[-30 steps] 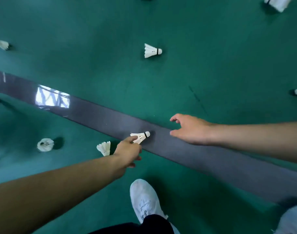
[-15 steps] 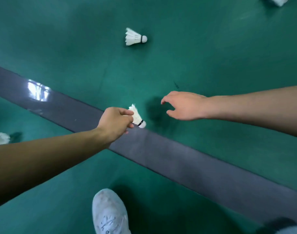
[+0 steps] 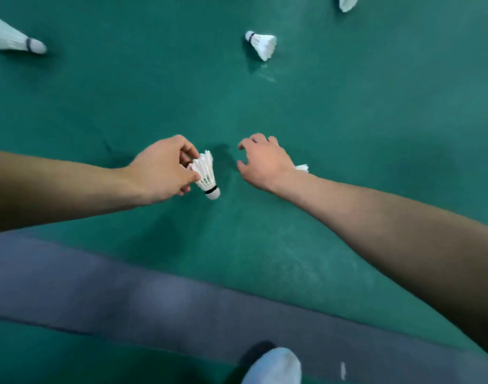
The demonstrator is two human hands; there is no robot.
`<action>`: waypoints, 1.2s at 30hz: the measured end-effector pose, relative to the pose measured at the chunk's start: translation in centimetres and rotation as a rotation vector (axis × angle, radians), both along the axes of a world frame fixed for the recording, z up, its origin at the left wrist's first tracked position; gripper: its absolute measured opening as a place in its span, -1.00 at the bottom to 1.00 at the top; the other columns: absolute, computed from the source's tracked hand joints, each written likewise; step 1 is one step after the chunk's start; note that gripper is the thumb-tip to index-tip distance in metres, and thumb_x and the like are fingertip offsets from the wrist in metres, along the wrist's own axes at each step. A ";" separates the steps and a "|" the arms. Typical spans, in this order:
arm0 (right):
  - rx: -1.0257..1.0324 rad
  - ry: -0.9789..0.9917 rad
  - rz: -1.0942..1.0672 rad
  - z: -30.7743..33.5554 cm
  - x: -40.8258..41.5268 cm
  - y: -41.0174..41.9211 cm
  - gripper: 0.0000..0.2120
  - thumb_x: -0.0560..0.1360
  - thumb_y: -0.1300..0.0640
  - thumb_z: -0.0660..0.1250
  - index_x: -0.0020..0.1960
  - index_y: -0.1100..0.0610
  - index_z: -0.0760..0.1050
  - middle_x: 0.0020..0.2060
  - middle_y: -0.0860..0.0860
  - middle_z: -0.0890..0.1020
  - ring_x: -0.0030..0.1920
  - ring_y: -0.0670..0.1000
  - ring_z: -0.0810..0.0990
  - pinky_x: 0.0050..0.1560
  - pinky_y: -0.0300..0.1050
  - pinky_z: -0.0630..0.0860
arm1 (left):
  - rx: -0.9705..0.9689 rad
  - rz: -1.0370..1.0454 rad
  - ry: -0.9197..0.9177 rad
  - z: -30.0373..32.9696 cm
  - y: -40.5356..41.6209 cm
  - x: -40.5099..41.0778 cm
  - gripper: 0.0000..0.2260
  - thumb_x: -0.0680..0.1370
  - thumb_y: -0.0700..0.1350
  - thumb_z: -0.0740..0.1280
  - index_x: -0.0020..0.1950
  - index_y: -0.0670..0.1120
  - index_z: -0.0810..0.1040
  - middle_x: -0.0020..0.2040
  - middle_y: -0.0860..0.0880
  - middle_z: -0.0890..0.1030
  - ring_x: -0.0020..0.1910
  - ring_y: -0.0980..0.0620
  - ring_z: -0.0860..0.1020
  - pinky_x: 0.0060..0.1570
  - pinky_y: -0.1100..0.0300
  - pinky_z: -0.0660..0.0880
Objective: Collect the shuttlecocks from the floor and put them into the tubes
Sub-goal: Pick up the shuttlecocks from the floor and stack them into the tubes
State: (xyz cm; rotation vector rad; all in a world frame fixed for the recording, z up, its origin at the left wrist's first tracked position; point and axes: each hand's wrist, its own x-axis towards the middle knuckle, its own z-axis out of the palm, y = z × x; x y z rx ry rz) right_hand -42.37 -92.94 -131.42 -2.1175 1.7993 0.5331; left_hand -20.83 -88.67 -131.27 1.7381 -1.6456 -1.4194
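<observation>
Right now the left hand (image 3: 161, 173) pinches a shuttlecock (image 3: 205, 174) by its feathers, cork down, above the green floor (image 3: 376, 106). The right hand (image 3: 262, 162), fingers loosely spread and empty, should probably take the nearest loose shuttlecock (image 3: 261, 44) by its cork, sparing the feathers; no tube shows.

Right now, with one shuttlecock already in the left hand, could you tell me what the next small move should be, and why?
Probably reach the right hand forward to the shuttlecock on the green floor ahead. The left hand already pinches a shuttlecock, the right hand's fingers hold nothing, and no tube is in view.
</observation>
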 end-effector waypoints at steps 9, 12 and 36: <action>-0.095 0.058 -0.640 0.8 -11.2 -2.5 -0.63 0.60 -0.11 0.29 0.17 0.19 0.48 0.12 0.20 0.65 0.08 0.21 0.66 -0.06 -0.06 0.49 | -0.162 -0.327 -0.069 -0.5 2.4 -2.1 -0.85 0.52 -0.11 0.46 -0.12 0.15 0.59 -0.23 0.36 0.59 -0.30 0.32 0.53 -0.36 0.45 0.36; 0.127 -0.021 -0.842 0.5 -10.6 -2.1 -0.67 0.56 -0.07 0.38 -0.19 0.16 0.43 -0.45 0.13 0.63 -0.59 0.06 0.57 -0.55 -0.31 0.37 | -0.186 -0.388 -0.098 -1.2 3.0 -1.5 -0.86 0.53 -0.12 0.45 -0.10 0.13 0.58 -0.17 0.21 0.60 -0.15 0.26 0.54 -0.21 0.37 0.42; -0.261 -0.910 -0.429 9.4 14.7 -7.8 -0.76 0.59 0.27 0.23 -0.05 -0.02 0.56 -0.07 0.05 0.72 -0.23 0.08 0.75 -0.28 -0.02 0.60 | -0.171 -0.267 -0.319 5.8 -1.4 7.1 -0.87 0.58 -0.15 0.31 0.03 0.07 0.57 -0.15 0.02 0.66 -0.15 -0.10 0.59 -0.17 0.03 0.57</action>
